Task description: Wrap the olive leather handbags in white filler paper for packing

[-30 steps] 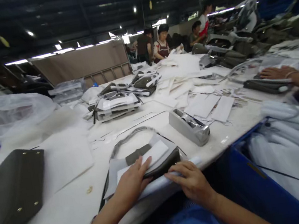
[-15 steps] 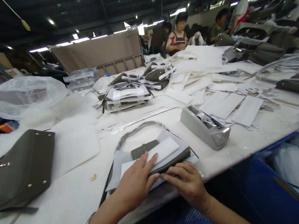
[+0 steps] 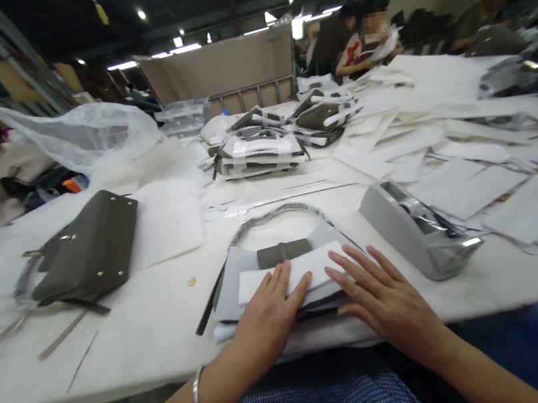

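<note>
A dark olive handbag (image 3: 284, 252) lies flat at the table's front edge, its wrapped handle (image 3: 280, 210) arching away from me. Across its front rests a folded white foam sheet (image 3: 316, 263), with more pale wrapping under it. My left hand (image 3: 270, 303) presses flat on the sheet's left half, fingers stretched out. On the right end lies my right hand (image 3: 380, 289), its fingers spread over the sheet and the bag's edge. Neither hand grips anything. Close to the right of the bag stands a grey tape dispenser (image 3: 413, 234).
Another olive handbag (image 3: 91, 248) lies tipped over at left, with small gold rings (image 3: 191, 282) nearby. Wrapped bags (image 3: 261, 151) are stacked farther back. White sheets (image 3: 470, 192) cover the right side. Clear plastic (image 3: 91, 130) rises at back left. A person (image 3: 367, 45) works across the table.
My right hand has left its pinch at the bag's near edge and now lies spread on the white sheet. The left hand stays on the sheet. The view has turned right to left across the table.
</note>
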The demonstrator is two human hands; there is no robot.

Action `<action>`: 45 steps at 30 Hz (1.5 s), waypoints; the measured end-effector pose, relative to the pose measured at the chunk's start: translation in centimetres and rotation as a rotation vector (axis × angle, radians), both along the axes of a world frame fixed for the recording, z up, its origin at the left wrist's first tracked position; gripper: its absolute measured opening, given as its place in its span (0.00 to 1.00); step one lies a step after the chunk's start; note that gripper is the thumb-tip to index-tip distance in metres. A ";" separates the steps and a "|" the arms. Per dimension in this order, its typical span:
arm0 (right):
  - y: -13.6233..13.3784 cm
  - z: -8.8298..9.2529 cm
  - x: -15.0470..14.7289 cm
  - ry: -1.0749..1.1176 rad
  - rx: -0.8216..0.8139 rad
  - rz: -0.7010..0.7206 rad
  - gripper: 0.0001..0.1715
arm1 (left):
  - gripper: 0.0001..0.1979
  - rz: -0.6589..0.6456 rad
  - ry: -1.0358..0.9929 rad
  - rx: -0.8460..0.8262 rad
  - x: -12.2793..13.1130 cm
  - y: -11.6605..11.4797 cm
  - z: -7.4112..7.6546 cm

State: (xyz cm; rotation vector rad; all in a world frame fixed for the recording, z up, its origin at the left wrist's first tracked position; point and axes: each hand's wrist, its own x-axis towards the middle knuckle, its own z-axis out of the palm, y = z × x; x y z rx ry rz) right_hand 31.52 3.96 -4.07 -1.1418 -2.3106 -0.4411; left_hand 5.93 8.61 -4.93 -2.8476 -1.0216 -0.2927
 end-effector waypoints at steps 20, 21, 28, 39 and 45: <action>-1.9 -3.4 1.8 0.645 -0.202 -0.192 0.22 | 0.26 0.077 -0.093 0.301 2.7 -1.9 -2.4; -2.6 -3.6 2.2 0.782 -0.286 -0.309 0.25 | 0.27 0.068 -0.107 0.314 2.7 -2.0 -2.5; -2.4 -2.7 2.7 1.217 -1.033 -0.400 0.55 | 0.28 0.027 -0.139 0.376 2.4 -1.6 -2.9; -1.0 2.0 0.2 1.535 -1.136 -0.247 0.34 | 0.32 0.022 -0.128 0.533 1.6 -1.7 -3.5; 0.3 2.3 -0.4 1.642 -1.032 -0.243 0.31 | 0.29 0.003 -0.156 0.515 1.3 -1.3 -3.1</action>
